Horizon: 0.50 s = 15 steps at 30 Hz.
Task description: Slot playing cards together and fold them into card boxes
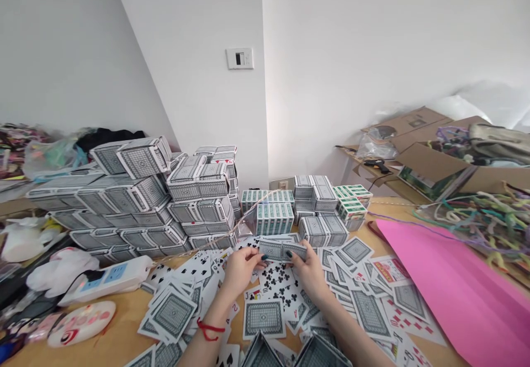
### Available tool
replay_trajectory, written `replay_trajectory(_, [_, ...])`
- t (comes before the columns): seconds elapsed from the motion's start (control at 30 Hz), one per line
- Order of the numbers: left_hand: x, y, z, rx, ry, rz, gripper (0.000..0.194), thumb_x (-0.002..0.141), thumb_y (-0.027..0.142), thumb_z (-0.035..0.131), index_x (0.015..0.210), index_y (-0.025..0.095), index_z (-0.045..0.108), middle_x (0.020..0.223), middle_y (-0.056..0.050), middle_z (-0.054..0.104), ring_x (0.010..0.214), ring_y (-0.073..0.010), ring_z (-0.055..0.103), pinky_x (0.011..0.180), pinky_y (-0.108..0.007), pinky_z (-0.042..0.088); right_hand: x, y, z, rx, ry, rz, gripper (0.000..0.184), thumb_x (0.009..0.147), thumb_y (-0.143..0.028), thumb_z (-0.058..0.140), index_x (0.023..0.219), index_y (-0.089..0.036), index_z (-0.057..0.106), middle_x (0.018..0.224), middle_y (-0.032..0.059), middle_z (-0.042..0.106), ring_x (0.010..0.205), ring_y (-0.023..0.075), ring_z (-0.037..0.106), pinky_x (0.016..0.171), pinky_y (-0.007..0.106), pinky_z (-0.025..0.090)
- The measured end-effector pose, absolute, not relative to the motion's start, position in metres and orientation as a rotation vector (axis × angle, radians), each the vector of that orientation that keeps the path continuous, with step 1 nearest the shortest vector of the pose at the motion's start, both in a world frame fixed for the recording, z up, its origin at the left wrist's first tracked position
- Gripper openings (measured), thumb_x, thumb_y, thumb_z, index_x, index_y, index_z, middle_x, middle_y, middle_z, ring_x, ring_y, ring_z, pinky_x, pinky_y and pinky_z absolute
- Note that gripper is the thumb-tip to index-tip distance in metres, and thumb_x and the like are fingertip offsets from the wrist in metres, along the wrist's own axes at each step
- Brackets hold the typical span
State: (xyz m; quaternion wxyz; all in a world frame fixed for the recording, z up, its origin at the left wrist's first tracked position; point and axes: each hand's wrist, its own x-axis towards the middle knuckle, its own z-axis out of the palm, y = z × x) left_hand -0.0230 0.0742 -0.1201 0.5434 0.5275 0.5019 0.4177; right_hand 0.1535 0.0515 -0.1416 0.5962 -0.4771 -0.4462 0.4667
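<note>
My left hand (239, 270) and my right hand (310, 270) are together over the middle of the table. Between them they hold grey-backed playing cards (271, 249), which form a narrow strip with a seam near the centre. The left fingers pinch its left end; the right hand grips its right end, thumb on the front. Whether the cards are folded or joined I cannot tell. Loose playing cards (264, 318) lie face up and face down under and around both hands. Near my body stand open shapes made of folded cards (261, 351).
Blocks made of playing cards (144, 157) are stacked at the left, with more card blocks (323, 230) and green-patterned blocks (274, 218) behind my hands. A white power strip (114, 278) lies left. Pink sheet (447, 278) and cardboard box (439, 168) are right.
</note>
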Motion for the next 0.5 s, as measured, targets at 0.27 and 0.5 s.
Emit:
replay_trajectory(0.27, [-0.029, 0.074, -0.116, 1.317, 1.201, 0.996, 0.020, 0.065, 0.034, 0.066, 0.056, 0.020, 0.057, 0.055, -0.002, 0.061, 0.057, -0.0197, 0.060, 0.057, -0.030, 0.049, 0.157, 0.049, -0.136, -1.174, -1.134, 1.038, 0.032, 0.073, -0.051, 0.057, 0.082, -0.021, 0.059, 0.066, 0.0029, 0.060, 0.055, 0.0177, 0.056, 0.051, 0.029, 0.045])
replay_trajectory(0.5, [-0.035, 0.078, -0.114, 1.287, 1.144, 1.057, 0.015, 0.064, 0.031, 0.064, 0.071, 0.017, 0.065, 0.071, -0.003, 0.061, 0.063, -0.0171, 0.056, 0.057, -0.028, 0.048, 0.158, 0.046, -0.136, -1.204, -1.277, 1.157, 0.030, 0.073, -0.051, 0.057, 0.067, -0.021, 0.055, 0.049, 0.0015, 0.062, 0.038, 0.0174, 0.054, 0.043, 0.030, 0.043])
